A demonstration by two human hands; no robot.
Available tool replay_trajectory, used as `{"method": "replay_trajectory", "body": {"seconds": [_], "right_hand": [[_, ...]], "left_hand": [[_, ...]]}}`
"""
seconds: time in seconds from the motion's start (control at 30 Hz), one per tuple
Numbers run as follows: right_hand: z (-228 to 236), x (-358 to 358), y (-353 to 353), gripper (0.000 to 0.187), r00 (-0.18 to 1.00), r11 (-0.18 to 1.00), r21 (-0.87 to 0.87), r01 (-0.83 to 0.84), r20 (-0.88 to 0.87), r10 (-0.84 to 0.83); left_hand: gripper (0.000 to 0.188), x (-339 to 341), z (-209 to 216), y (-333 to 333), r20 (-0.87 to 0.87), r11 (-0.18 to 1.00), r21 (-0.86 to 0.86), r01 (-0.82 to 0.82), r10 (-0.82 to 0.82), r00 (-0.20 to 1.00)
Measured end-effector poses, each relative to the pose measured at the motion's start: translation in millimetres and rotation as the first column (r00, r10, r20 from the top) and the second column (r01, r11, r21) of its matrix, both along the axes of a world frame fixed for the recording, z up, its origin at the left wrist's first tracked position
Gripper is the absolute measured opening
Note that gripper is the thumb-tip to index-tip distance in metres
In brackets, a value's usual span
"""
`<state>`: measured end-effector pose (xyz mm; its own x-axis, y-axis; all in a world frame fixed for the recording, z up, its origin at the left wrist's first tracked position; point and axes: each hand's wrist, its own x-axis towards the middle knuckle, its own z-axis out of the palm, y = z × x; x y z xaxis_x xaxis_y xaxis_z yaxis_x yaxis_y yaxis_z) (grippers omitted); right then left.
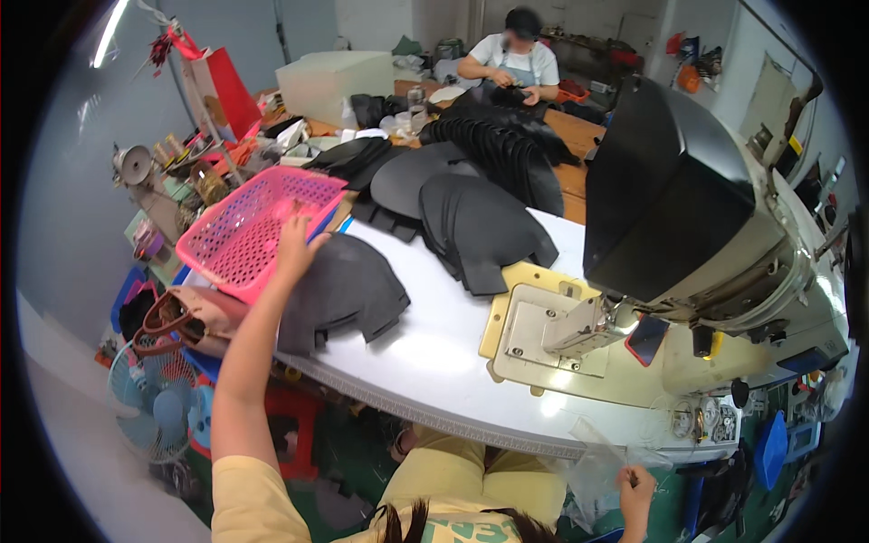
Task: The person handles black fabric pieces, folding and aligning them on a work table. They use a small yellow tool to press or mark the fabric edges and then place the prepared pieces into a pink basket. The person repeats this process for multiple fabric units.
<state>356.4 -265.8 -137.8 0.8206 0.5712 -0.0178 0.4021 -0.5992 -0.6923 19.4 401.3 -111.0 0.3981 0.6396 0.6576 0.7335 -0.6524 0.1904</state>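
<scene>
My left hand reaches over the near right side of a pink perforated plastic basket. Its thumb stands apart from the fingers, and I see nothing held in it. Beside that forearm lies a stack of dark curved sheet pieces on the white table. My right hand is low at the right, below the table's front edge, with fingers curled together. Something small and dark may be between them, but I cannot make it out. Next to it hangs a clear plastic bag.
A sewing machine with a cream plate fills the table's right side. More black pieces lie fanned behind it to the left. Across the wooden table a person handles something dark. A blue fan stands at lower left.
</scene>
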Motion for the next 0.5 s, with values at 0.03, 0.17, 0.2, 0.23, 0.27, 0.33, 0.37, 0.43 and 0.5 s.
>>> {"method": "replay_trajectory", "body": {"seconds": [0.03,0.17,0.2,0.23,0.27,0.33,0.37,0.43,0.5], "right_hand": [[6.8,-3.2,3.0,0.015,0.997,0.998,-0.01,0.055,-0.054,-0.055],[16.6,-11.4,-3.5,0.014,0.984,0.988,-0.032,0.15,-0.094,-0.153],[16.0,-12.0,-10.7,0.014,0.987,0.988,-0.022,0.152,-0.057,-0.153],[18.8,-11.7,-13.9,0.014,0.988,0.989,-0.023,0.149,-0.04,-0.15],[22.7,-11.3,-16.1,0.014,0.989,0.989,-0.021,0.145,-0.019,-0.145],[28.8,-11.9,-24.9,0.011,0.988,0.991,-0.04,0.126,0.089,-0.122],[34.0,-14.8,-27.5,0.013,0.98,0.992,-0.065,0.108,0.172,-0.095],[49.9,-18.7,-31.1,0.019,0.968,0.984,-0.088,0.153,0.212,-0.131],[27.6,-2.7,-64.0,0.02,0.939,0.968,-0.088,0.235,0.279,-0.203]], "left_hand": [[0.046,26.1,-2.8,-2.0,0.042,0.998,-0.032,0.059,-0.058,0.997],[0.045,169.9,-3.7,-50.3,0.152,0.911,-0.015,0.412,-0.405,0.901],[0.046,206.5,-5.2,-64.2,0.198,0.888,-0.003,0.461,-0.451,0.87],[0.05,228.8,1.3,-76.2,0.191,0.895,-0.01,0.445,-0.436,0.88],[0.058,248.2,2.9,-81.7,0.2,0.915,-0.009,0.404,-0.394,0.897],[0.071,280.0,12.0,-92.2,0.029,0.965,-0.169,0.202,-0.2,0.979],[0.074,287.9,10.5,-90.6,-0.014,0.984,-0.138,0.111,-0.114,0.993],[0.08,305.3,4.4,-85.8,-0.091,0.995,-0.068,-0.075,0.069,0.993],[0.081,321.5,7.5,-77.8,-0.191,0.976,-0.152,-0.155,0.125,0.974]]}}
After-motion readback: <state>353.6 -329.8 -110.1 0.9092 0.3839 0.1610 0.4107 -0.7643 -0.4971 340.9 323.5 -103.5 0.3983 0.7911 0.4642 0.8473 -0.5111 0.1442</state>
